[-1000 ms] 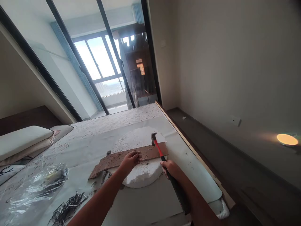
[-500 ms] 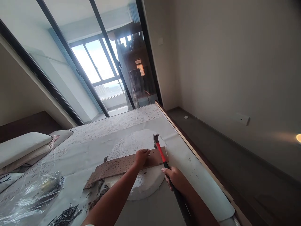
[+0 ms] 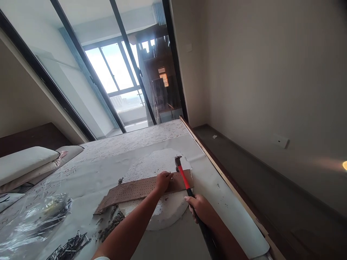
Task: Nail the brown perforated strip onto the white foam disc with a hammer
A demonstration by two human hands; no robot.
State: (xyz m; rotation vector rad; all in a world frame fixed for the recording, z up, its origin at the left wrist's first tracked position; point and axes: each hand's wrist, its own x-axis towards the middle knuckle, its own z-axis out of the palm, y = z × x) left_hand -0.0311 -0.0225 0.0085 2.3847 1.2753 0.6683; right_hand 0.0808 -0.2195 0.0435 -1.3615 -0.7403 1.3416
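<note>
A long brown board (image 3: 135, 189) with rows of small holes lies across a round white foam slab (image 3: 159, 211) on a paper-covered surface. My left hand (image 3: 162, 180) rests on the board's right part, fingers pinched on a small nail held upright. My right hand (image 3: 202, 209) is closed round the black grip of a red-handled hammer (image 3: 184, 177). The hammer's head (image 3: 178, 160) hovers just right of the pinched nail, above the board's right end.
A heap of loose dark nails (image 3: 70, 247) lies at the near left beside a crumpled clear plastic bag (image 3: 35, 220). Brown crumbs (image 3: 111, 225) sit under the board. Pillows (image 3: 24, 164) lie far left. The surface's wooden edge (image 3: 225, 180) drops to a dark floor on the right.
My left hand slid right along the board from its middle to near its right end. The hammer head stays just above the board's right end.
</note>
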